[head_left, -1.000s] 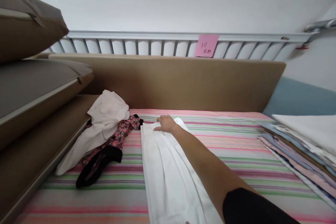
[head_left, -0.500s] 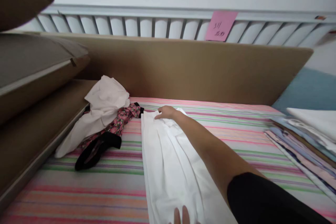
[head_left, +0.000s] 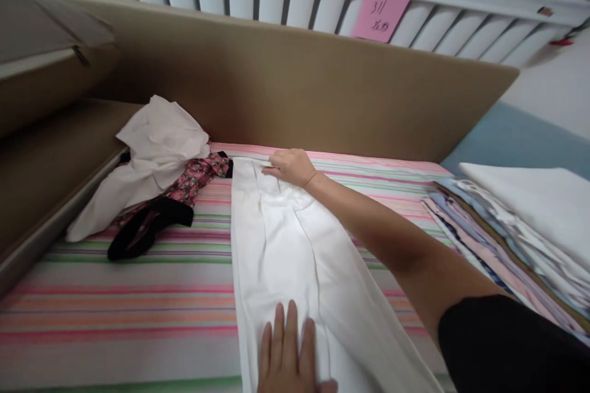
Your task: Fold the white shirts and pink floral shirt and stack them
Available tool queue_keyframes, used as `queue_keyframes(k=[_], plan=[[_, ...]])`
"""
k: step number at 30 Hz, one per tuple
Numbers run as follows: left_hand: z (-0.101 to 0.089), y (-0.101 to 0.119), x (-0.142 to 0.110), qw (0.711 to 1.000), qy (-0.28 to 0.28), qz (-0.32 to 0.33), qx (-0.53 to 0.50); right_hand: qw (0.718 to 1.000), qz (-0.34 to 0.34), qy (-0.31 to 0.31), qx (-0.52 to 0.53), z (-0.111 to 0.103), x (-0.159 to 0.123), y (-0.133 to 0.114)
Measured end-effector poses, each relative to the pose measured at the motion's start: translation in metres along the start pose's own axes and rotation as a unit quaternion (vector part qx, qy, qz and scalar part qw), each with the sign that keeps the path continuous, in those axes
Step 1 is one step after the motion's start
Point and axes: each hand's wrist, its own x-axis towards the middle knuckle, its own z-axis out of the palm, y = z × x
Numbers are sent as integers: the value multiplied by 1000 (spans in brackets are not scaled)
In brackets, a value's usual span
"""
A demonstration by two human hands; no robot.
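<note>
A long white garment [head_left: 286, 245] lies flat on the striped bed sheet [head_left: 138, 301], running from the near edge toward the headboard. My right hand [head_left: 290, 166] rests on its far end, fingers curled down onto the cloth near the top edge. My left hand [head_left: 286, 356] lies flat on the near part of the garment, fingers stretched out and together.
A crumpled pile of a white cloth [head_left: 152, 153], a pink floral piece [head_left: 193, 175] and a black strap [head_left: 138, 233] lies at the left. Stacked folded fabrics [head_left: 516, 227] sit at the right. A tan padded headboard [head_left: 295, 86] stands behind, brown cushions [head_left: 41, 73] at the left, a pink note [head_left: 383, 7] on the white rail.
The view has tilted down and moved closer. My left hand has come up from the bottom edge onto the near part of the white garment. My right hand stays at the far end.
</note>
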Motion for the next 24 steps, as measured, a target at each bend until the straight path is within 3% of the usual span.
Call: queue_keyframes(k=[4, 7, 9, 12, 17, 20, 24], plan=[[-23, -7, 14, 998, -10, 35, -52, 992, -74, 97, -14, -38, -78, -39], [-40, -12, 26, 994, -7, -1, -108, 991, -104, 87, 0, -38, -140, -72], [-46, -15, 32, 990, -2, -49, -134, 992, -107, 59, 15, -30, -166, -86], [-52, -21, 37, 983, 6, -91, -161, 994, -99, 28, 22, -26, -173, -89], [-66, -30, 45, 976, 82, -83, -182, 996, -90, 15, 14, -46, -155, -82], [-71, -34, 49, 974, 116, -86, -172, 992, -101, -65, 27, -48, -162, -93], [-57, -34, 46, 991, 50, -68, -102, 978, -60, -183, 84, -52, -178, -114]])
